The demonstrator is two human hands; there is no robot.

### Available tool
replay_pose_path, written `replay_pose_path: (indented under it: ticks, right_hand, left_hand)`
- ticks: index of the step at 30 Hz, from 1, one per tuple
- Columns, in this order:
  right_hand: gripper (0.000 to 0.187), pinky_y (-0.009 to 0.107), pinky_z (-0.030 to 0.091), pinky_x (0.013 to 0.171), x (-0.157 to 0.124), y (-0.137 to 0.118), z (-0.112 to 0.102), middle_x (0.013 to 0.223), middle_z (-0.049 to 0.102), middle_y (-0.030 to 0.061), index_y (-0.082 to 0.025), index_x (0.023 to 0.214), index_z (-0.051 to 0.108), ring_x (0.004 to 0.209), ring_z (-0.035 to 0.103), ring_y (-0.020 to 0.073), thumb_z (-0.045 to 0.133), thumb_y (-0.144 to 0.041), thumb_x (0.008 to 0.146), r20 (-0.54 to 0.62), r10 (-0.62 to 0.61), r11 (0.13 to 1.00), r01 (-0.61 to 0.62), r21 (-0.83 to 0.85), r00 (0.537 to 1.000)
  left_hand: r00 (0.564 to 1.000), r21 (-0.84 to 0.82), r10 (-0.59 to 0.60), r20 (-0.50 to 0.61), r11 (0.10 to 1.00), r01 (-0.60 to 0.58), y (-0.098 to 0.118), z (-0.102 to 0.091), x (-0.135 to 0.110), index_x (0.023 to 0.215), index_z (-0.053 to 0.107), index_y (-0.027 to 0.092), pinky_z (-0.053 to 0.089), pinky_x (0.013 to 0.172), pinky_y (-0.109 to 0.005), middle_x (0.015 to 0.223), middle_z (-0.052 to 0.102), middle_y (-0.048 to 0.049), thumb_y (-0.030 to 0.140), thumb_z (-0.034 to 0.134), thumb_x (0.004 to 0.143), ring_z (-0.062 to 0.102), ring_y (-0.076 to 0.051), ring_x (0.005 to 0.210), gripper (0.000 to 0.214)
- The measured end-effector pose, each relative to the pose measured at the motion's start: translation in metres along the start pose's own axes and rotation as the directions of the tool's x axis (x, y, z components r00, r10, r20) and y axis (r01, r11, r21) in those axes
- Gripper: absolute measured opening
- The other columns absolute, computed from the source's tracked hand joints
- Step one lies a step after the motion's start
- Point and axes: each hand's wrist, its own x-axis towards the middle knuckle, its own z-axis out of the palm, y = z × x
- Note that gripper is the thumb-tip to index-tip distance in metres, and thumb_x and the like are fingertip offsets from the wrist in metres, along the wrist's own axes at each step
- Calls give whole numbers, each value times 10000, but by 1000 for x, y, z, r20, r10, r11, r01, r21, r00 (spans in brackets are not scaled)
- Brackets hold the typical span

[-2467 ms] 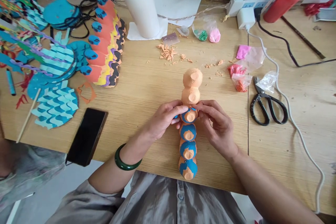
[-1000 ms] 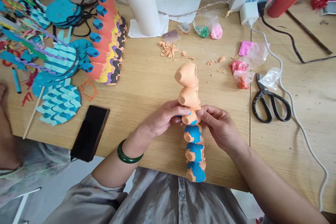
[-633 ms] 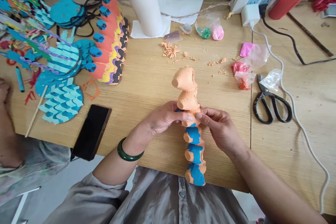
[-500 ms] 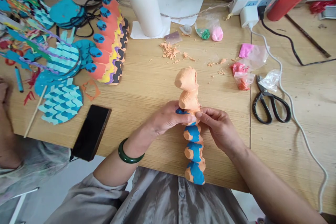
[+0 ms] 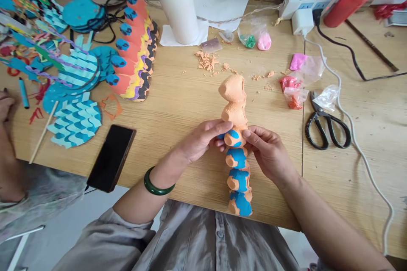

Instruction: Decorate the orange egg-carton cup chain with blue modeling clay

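Strip (image 5: 235,110) is over the near side of the table (image 5: 178,114), pinched at its right edge by the right hand (image 5: 270,148); the left hand (image 5: 199,142), fingers curled, seems to hold blue clay (image 5: 221,136), thumb against the strip. Coating the bump (image 5: 234,134) between them seems in hand, calling next for gentle, even pressing

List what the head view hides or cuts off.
Head view:
Orange bumpy strip with blue patches: underside, hidden by its upper face.
Small blue lump: partly covered by left hand.
White cylindrical bottle: top, cut off by upper edge.
Co-worker's hand: cut off by left edge.
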Motion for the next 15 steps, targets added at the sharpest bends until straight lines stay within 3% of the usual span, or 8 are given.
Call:
replay_pose_path:
  ticks: [2,8,12,15]
  right_hand:
    - [265,329,571,678,-1,0,-1,779,791,38,-229,793,796,703,735,206,828,-489,836,3,12,1000,-12,25,1000]
    - [290,415,594,758,2,-1,-5,842,810,89,-211,846,769,777,762,280,780,-498,817,-23,102,985,-97,142,995]
    - [304,396,584,732,5,-5,-3,778,790,87,-186,856,787,709,733,258,665,-465,854,61,168,963,-177,202,984]
    - [255,365,574,687,7,-7,-3,747,768,60,-188,816,787,651,681,221,643,-397,842,4,212,940,-206,272,977]
  left_hand:
    - [999,-49,21,32,999,-20,0,0,0,757,640,140,419,556,-218,680,522,15,515,729,913,427,-71,582,415]
    - [995,-192,8,98,981,11,1,-1,-2,1011,748,125,471,613,-221,703,532,15,356,744,924,469,-75,601,246]
    - [995,-168,-21,95,985,36,0,-3,-2,959,747,114,501,665,-248,719,592,-17,299,712,914,561,-107,657,193]
    - [999,-208,-19,32,978,25,-3,-3,0,952,765,110,506,656,-267,749,630,-28,237,704,834,560,-112,654,183]
